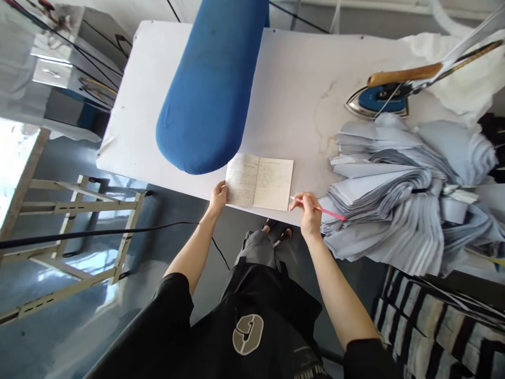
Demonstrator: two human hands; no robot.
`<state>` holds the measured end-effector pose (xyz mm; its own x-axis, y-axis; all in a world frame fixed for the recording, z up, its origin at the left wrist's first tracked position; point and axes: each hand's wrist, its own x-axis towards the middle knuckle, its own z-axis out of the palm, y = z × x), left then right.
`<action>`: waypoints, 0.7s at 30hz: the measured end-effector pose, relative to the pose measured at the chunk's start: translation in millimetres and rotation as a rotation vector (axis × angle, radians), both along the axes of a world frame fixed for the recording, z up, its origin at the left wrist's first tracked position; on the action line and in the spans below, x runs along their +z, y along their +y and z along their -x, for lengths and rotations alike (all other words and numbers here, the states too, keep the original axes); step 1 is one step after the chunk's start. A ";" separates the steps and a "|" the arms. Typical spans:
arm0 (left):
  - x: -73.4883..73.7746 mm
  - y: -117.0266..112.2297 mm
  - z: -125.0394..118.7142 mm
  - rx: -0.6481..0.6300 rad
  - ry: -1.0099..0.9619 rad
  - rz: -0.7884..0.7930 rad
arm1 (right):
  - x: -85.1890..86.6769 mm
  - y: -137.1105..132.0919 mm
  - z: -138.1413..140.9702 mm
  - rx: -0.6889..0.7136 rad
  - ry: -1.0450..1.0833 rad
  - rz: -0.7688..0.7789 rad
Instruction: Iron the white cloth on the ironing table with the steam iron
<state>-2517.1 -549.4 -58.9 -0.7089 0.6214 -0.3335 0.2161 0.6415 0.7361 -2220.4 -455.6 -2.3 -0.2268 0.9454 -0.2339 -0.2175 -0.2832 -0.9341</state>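
Note:
An open notebook (272,184) lies on the white-covered table (292,105) at its front edge, with faint writing on the left page and a sketch on the right. My left hand (218,199) grips the notebook's left edge, thumb on the page and the other fingers out of sight beneath. In my right hand (310,210) is a slim red pen or pencil (333,214), its pale tip by the notebook's right edge. I cannot tell whether that tip touches the paper.
A padded blue ironing arm (209,95) overhangs the table just behind the notebook. Stacked light grey fabric pieces (386,195) fill the right side, with a steam iron (381,100) behind them. A metal frame stand (79,210) is at left; a black cable (98,232) crosses there.

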 end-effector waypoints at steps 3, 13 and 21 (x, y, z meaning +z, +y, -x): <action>-21.6 -5.1 1.8 0.082 -0.023 -0.012 | -5.1 20.8 -9.3 -0.132 0.069 -0.055; -45.5 -23.9 11.6 0.109 -0.103 -0.177 | -6.1 42.7 31.5 -0.113 0.038 -0.377; -51.5 -37.3 20.5 0.008 -0.034 -0.212 | -42.2 40.4 87.4 -0.063 -0.085 -0.417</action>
<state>-2537.6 -586.6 -110.3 -0.7048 0.6744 -0.2201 0.1838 0.4733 0.8615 -2307.9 -415.2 -44.5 -0.1619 0.9744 0.1558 -0.1395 0.1337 -0.9812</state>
